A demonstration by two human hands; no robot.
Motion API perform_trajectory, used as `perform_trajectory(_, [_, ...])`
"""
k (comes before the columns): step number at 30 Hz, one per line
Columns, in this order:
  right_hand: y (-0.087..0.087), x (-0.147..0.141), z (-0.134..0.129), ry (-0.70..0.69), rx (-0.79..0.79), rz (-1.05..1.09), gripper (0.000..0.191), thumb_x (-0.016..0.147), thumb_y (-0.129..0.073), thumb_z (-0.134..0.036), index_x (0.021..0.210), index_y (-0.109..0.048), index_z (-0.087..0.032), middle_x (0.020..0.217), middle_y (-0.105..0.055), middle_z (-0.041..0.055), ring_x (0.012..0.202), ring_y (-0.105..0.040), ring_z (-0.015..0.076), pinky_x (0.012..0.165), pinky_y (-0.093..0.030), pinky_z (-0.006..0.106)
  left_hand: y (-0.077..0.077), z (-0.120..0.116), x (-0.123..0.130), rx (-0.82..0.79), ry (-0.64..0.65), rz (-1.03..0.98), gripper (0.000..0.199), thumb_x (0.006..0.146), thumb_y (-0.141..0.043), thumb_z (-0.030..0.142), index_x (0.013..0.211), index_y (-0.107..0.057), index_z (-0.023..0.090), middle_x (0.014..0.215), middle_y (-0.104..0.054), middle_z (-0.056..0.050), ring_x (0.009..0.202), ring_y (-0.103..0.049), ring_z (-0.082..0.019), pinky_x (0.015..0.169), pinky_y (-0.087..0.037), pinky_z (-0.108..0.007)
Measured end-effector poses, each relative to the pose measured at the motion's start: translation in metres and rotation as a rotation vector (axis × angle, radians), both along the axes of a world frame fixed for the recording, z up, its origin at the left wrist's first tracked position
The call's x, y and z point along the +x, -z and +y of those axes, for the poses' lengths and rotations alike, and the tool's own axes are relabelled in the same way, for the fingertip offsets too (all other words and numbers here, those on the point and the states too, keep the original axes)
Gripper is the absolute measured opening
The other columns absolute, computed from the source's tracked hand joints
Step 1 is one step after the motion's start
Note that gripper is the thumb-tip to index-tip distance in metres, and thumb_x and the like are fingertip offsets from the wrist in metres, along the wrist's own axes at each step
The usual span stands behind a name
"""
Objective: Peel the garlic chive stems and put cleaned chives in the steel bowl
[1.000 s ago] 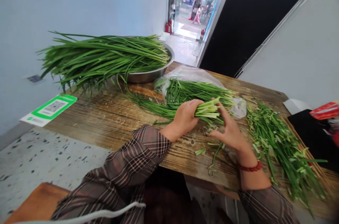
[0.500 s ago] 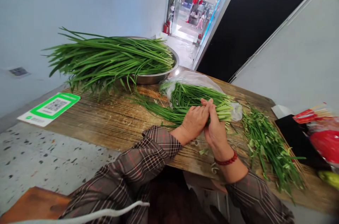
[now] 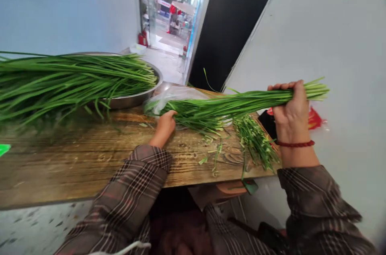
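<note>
My right hand (image 3: 291, 104), a red bead bracelet on its wrist, is closed around the pale stem ends of a bunch of garlic chives (image 3: 256, 101). That bunch is raised above the table, its leaves trailing left. My left hand (image 3: 165, 125) is low at the leafy end, thumb on top and closed on chives; its other fingers are mostly hidden. Under the raised bunch, more chives (image 3: 202, 121) lie on a clear plastic bag (image 3: 181, 93). To the left, a metal basin (image 3: 128, 101) bears a big heap of long chives (image 3: 90, 76).
A pile of trimmed chive scraps (image 3: 255, 142) lies on the wooden table (image 3: 120, 166) at the right, before a black box (image 3: 267, 122) and a red packet (image 3: 315, 118). Loose bits are scattered near the front edge. A green card (image 3: 4, 149) shows at far left.
My hands have moved apart. The right one has lifted the bunch by its stems, up and to the right; the left has shifted to the leaf end. The view has turned right.
</note>
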State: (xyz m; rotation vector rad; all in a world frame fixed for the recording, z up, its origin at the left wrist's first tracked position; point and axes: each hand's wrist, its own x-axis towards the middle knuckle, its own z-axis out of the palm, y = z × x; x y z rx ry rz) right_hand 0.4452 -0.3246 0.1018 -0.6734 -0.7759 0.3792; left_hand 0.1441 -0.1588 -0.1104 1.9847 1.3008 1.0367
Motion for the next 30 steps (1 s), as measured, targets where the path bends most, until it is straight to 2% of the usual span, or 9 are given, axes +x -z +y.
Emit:
perform_trajectory(2, [-0.009,0.026,-0.011,0.044,0.035,0.082,0.031,0.093,-0.053,-0.034,0.066,-0.050,-0.020,0.063,-0.053,-0.0058,0.063,-0.060,0.0088,0.080,-0.058,0.034,0.004,0.009,-0.001,-0.027,-0.061,-0.089,0.039,0.083,-0.033,0.012,0.110,-0.061,0.011,0.081,-0.071,-0.009,0.072,-0.067,-0.019,0.071,-0.049,-0.029])
perform_trajectory(3, [-0.012,0.037,-0.017,0.061,0.049,0.126,0.032,0.094,-0.051,-0.033,0.065,-0.049,-0.020,0.062,-0.052,-0.0059,0.062,-0.060,0.0085,0.079,-0.059,0.033,0.005,0.012,-0.002,-0.071,-0.160,-0.253,0.040,0.085,-0.031,0.017,0.111,-0.060,0.010,0.076,-0.069,-0.007,0.066,-0.066,-0.018,0.068,-0.050,-0.029])
perform_trajectory(5, [-0.014,0.054,-0.026,0.080,0.059,0.201,0.034,0.095,-0.048,-0.032,0.064,-0.047,-0.020,0.060,-0.052,-0.0062,0.060,-0.060,0.0084,0.075,-0.060,0.032,0.004,0.013,-0.002,-0.093,-0.199,-0.407,0.041,0.090,-0.033,0.031,0.116,-0.058,0.011,0.072,-0.069,-0.005,0.067,-0.066,-0.018,0.072,-0.051,-0.030])
perform_trajectory(9, [-0.014,0.068,-0.038,0.080,0.069,0.272,0.035,0.097,-0.046,-0.035,0.065,-0.047,-0.021,0.059,-0.053,-0.0060,0.059,-0.061,0.0088,0.071,-0.061,0.031,-0.009,0.000,-0.008,0.030,-0.136,-0.171,0.056,0.082,-0.053,0.044,0.127,-0.055,0.011,0.100,-0.071,-0.011,0.084,-0.067,-0.022,0.081,-0.051,-0.035])
perform_trajectory(12, [-0.014,0.065,-0.041,0.010,0.079,0.279,0.035,0.095,-0.050,-0.039,0.066,-0.047,-0.021,0.060,-0.054,-0.0064,0.059,-0.062,0.0088,0.071,-0.062,0.030,-0.030,-0.015,-0.018,0.178,-0.147,0.061,0.055,0.082,-0.055,0.045,0.128,-0.057,0.014,0.115,-0.067,-0.014,0.094,-0.065,-0.026,0.087,-0.050,-0.039])
perform_trajectory(14, [-0.015,0.057,-0.041,-0.047,0.081,0.289,0.036,0.096,-0.051,-0.040,0.065,-0.047,-0.020,0.059,-0.054,-0.0067,0.059,-0.062,0.0087,0.071,-0.061,0.031,-0.047,-0.023,-0.025,0.241,-0.168,0.124,0.049,0.084,-0.053,0.045,0.124,-0.061,0.018,0.113,-0.068,-0.012,0.099,-0.064,-0.028,0.088,-0.049,-0.041])
perform_trajectory(18, [-0.020,0.037,-0.037,-0.089,0.085,0.329,0.040,0.099,-0.044,-0.038,0.064,-0.047,-0.019,0.056,-0.054,-0.0062,0.057,-0.060,0.0093,0.071,-0.060,0.031,-0.073,-0.034,-0.036,0.255,-0.100,-0.019,0.048,0.085,-0.051,0.041,0.122,-0.063,0.013,0.102,-0.070,-0.010,0.092,-0.065,-0.024,0.086,-0.049,-0.035])
perform_trajectory(25, [-0.024,0.023,-0.028,-0.124,0.097,0.360,0.040,0.097,-0.046,-0.036,0.062,-0.048,-0.017,0.055,-0.052,-0.0061,0.057,-0.059,0.0106,0.071,-0.056,0.033,-0.093,-0.051,-0.043,0.176,-0.046,-0.261,0.044,0.085,-0.051,0.040,0.114,-0.067,0.011,0.099,-0.071,-0.010,0.085,-0.063,-0.020,0.076,-0.049,-0.031])
perform_trajectory(30, [-0.024,0.016,-0.023,-0.129,0.081,0.335,0.041,0.096,-0.046,-0.035,0.059,-0.049,-0.017,0.055,-0.051,-0.0053,0.058,-0.058,0.0108,0.071,-0.057,0.033,-0.115,-0.072,-0.030,0.246,0.044,-0.310,0.030,0.083,-0.055,0.034,0.099,-0.071,0.014,0.093,-0.071,-0.008,0.083,-0.062,-0.018,0.074,-0.048,-0.029])
